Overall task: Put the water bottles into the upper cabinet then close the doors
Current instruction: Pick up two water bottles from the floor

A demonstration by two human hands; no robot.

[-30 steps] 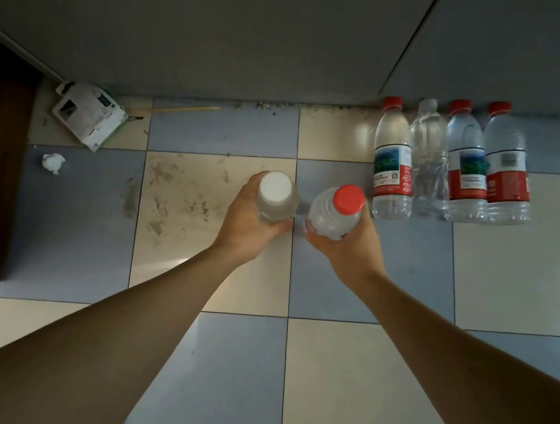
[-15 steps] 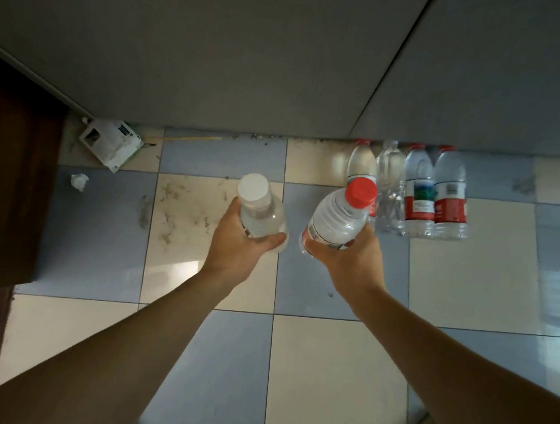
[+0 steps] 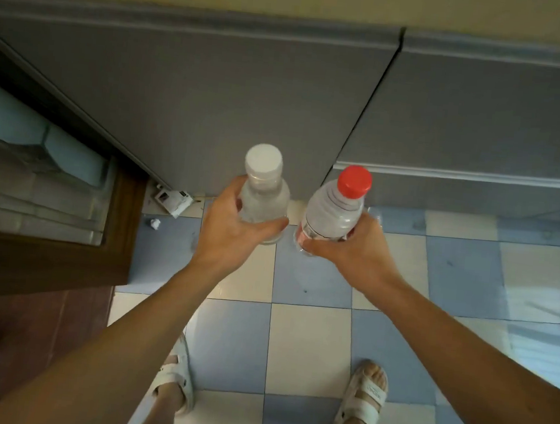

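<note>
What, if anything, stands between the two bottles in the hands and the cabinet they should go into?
The grey cabinet doors ahead are shut. The left hand holds the white-capped bottle and the right hand the red-capped bottle, so neither hand is free. The upper cabinet itself is out of view.

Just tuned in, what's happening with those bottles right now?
A person stands on the checkered tile floor facing grey cabinet doors, holding one bottle in each grip. The left hand wraps the white-capped bottle; the right hand holds the red-capped bottle. Both bottles are lifted clear of the floor, caps up. The visible doors are shut, and neither bottle has gone into a cabinet yet.
</note>
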